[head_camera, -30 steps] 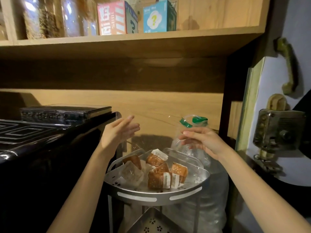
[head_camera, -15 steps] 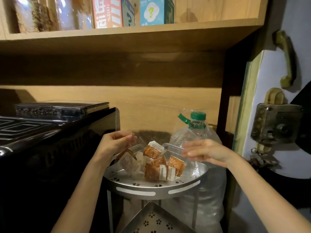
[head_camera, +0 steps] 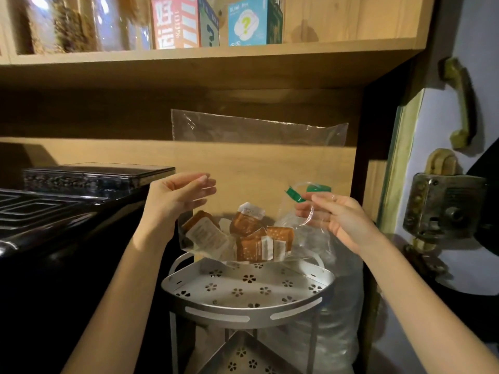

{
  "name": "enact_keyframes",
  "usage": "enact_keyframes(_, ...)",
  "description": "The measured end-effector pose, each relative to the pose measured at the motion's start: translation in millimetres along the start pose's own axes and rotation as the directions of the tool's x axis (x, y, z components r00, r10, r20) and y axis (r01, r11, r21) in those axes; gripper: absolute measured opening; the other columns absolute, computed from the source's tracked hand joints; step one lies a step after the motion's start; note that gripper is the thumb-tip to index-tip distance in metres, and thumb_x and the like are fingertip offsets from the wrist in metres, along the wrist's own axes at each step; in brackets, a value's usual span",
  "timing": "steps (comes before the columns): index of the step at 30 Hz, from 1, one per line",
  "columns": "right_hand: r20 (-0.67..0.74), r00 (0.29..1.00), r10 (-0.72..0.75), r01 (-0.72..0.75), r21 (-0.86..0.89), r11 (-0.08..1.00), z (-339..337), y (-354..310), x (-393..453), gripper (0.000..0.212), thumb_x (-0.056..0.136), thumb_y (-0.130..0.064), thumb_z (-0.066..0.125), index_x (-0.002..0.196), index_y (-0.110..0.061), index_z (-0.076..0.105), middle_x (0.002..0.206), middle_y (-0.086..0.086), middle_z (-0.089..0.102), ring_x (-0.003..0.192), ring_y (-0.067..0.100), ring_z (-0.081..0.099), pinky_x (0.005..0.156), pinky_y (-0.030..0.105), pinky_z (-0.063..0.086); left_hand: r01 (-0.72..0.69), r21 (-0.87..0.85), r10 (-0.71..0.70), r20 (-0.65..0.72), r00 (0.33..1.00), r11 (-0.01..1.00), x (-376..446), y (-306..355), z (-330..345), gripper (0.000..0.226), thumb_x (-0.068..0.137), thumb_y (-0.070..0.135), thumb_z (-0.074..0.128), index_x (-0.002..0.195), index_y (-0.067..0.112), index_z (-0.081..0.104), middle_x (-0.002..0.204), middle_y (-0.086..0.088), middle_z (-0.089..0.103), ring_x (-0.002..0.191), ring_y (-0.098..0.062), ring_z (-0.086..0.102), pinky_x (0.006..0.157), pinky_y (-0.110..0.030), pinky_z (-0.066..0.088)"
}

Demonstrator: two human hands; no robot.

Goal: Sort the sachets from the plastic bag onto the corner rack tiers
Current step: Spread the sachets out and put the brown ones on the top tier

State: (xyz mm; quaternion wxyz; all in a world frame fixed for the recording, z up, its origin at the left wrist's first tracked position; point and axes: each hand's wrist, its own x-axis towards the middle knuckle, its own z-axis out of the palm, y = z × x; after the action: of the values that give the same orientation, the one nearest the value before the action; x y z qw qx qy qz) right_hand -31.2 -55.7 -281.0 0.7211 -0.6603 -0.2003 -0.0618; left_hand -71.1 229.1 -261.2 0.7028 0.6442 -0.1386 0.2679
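A clear plastic bag (head_camera: 256, 130) hangs upright above the grey corner rack, its top edge high against the wooden back panel. Several orange-and-white sachets (head_camera: 247, 237) lie bunched in the bag's bottom. My left hand (head_camera: 175, 201) pinches the bag's left side and my right hand (head_camera: 334, 217) pinches its right side. The bag's bottom hovers just above the rack's top tier (head_camera: 243, 309), whose flower-punched floor is bare. A lower tier (head_camera: 243, 354) shows beneath it.
A large clear water bottle with a green cap (head_camera: 318, 188) stands behind and right of the rack. A black appliance (head_camera: 67, 211) fills the left. Overhead runs a wooden shelf (head_camera: 210, 66) with boxes and jars. A door with a metal lock (head_camera: 442, 209) is at the right.
Both hands closed on the bag's sides and lifted it with the sachets off the top tier, where it had been resting; the tier's floor is now uncovered.
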Motion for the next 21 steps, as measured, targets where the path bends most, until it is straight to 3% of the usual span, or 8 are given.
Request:
enact_keyframes(6, 0.014, 0.999, 0.031, -0.030, -0.039, 0.999, 3, 4, -1, 0.019, 0.092, -0.012, 0.049, 0.101, -0.004, 0.064, 0.096, 0.017, 0.071, 0.079, 0.023, 0.071, 0.068, 0.032, 0.059, -0.069, 0.027, 0.070, -0.050, 0.996, 0.997, -5, -3, 4, 0.013, 0.083, 0.014, 0.064, 0.093, 0.010, 0.069, 0.070, 0.006, 0.074, 0.071, -0.010, 0.071, 0.064, -0.021, 0.056)
enact_keyframes(11, 0.012, 1.000, 0.027, -0.027, 0.031, 0.999, 1, 6, 1, 0.021, 0.093, -0.010, 0.047, 0.107, -0.002, 0.061, 0.094, 0.016, 0.070, 0.074, 0.021, 0.070, 0.061, 0.029, 0.059, -0.088, 0.050, 0.090, -0.042, 0.995, 0.995, -3, -6, 5, 0.012, 0.083, 0.019, 0.064, 0.092, 0.015, 0.070, 0.072, 0.007, 0.075, 0.073, -0.011, 0.071, 0.060, -0.018, 0.055)
enact_keyframes(15, -0.006, 0.998, 0.056, -0.055, 0.049, 0.997, -1, 13, 3, 0.023, 0.094, -0.009, 0.046, 0.111, 0.000, 0.059, 0.091, 0.015, 0.070, 0.072, 0.021, 0.071, 0.060, 0.030, 0.059, -0.012, 0.054, 0.013, -0.026, 1.000, 0.998, -9, -22, 3, 0.022, 0.080, 0.019, 0.066, 0.102, 0.021, 0.066, 0.084, 0.004, 0.075, 0.076, -0.009, 0.071, 0.067, -0.019, 0.056)
enact_keyframes(18, -0.021, 0.997, 0.072, -0.070, 0.079, 0.994, -6, 18, 4, 0.026, 0.094, -0.010, 0.046, 0.114, 0.003, 0.057, 0.091, 0.016, 0.069, 0.072, 0.022, 0.071, 0.061, 0.031, 0.059, 0.110, 0.154, -0.118, 0.044, 0.992, 0.982, -23, -40, -6, 0.034, 0.076, 0.016, 0.069, 0.110, 0.015, 0.063, 0.094, -0.004, 0.072, 0.086, -0.014, 0.069, 0.076, -0.026, 0.054)
enact_keyframes(21, 0.002, 0.997, 0.077, -0.077, 0.131, 0.988, -9, 22, 4, 0.031, 0.092, -0.014, 0.050, 0.117, 0.002, 0.055, 0.093, 0.016, 0.069, 0.075, 0.021, 0.071, 0.067, 0.032, 0.058, 0.190, 0.209, -0.221, 0.135, 0.966, 0.959, -32, -52, -11, 0.028, 0.066, 0.021, 0.073, 0.091, 0.007, 0.072, 0.087, -0.012, 0.073, 0.085, -0.021, 0.068, 0.079, -0.032, 0.054)
